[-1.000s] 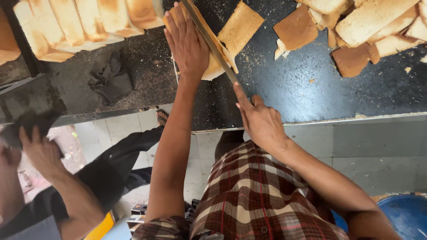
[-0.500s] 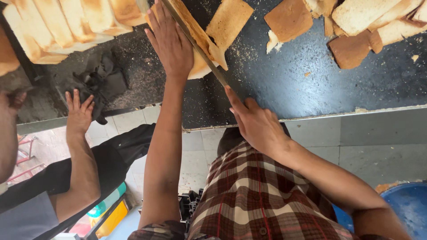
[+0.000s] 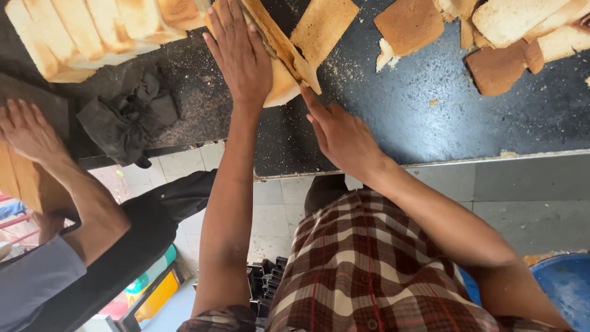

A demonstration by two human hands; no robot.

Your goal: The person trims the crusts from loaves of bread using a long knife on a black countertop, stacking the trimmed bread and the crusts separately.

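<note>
Nearest us, our right hand [image 3: 341, 132] grips the handle of a long knife [image 3: 276, 43], forefinger stretched along it, just this side of the bread loaf [image 3: 279, 83]. Our left hand [image 3: 239, 55] lies open and flat, fingers straight, pressing the loaf's left side on the dark tabletop [image 3: 430, 123]. Left of the loaf lies a crumpled black cloth [image 3: 126, 120]; another person's hand [image 3: 27, 132] rests beyond it. Right of the loaf lie cut crust slices [image 3: 409, 24].

Crumpled cloth [image 3: 129, 120] left of loaf [image 3: 279, 74]
</note>
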